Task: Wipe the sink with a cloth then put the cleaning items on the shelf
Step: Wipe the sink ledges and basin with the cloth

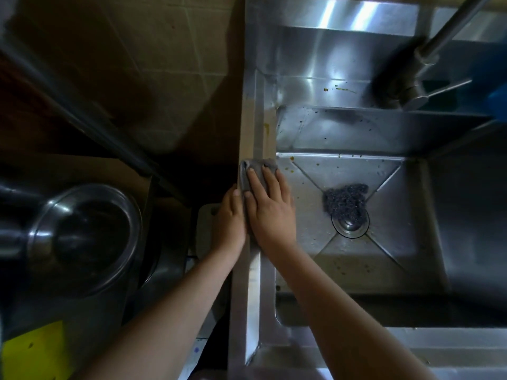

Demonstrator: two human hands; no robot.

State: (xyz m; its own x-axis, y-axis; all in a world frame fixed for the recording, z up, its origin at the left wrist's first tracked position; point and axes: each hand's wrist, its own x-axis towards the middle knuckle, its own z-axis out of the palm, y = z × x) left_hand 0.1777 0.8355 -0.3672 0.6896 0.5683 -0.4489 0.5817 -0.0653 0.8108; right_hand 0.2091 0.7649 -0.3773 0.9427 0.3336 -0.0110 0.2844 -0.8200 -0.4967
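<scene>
1. Grey folded cloth [256, 171] lies on the left rim of the stainless steel sink [253, 270], draped a little over the rim's outer edge; brown spots dot the basin floor just beside it.
2. Right hand [271, 212] lies flat on the cloth, fingers straight and spread, pressing it onto the rim; the forearm crosses the basin's near left corner.
3. Left hand [230, 218] sits against the rim's outer side, touching the right hand, its thumb along the cloth's near edge; its fingers are hidden over the edge (whether they grasp the cloth or the rim, I cannot tell).
4. In the basin a dark steel-wool scourer [346, 200] rests on the floor, partly over the round metal drain [349, 224]; both are well apart from the cloth.
5. At the back right a blurred steel tap [411, 91] stands on the sink's rear ledge; yellowish splashes mark the ledge to its left.
6. Left of the sink, in shadow, a metal pot with a glass lid [85, 237] sits low down; a yellow patch [33, 349] shows at the bottom left corner.
</scene>
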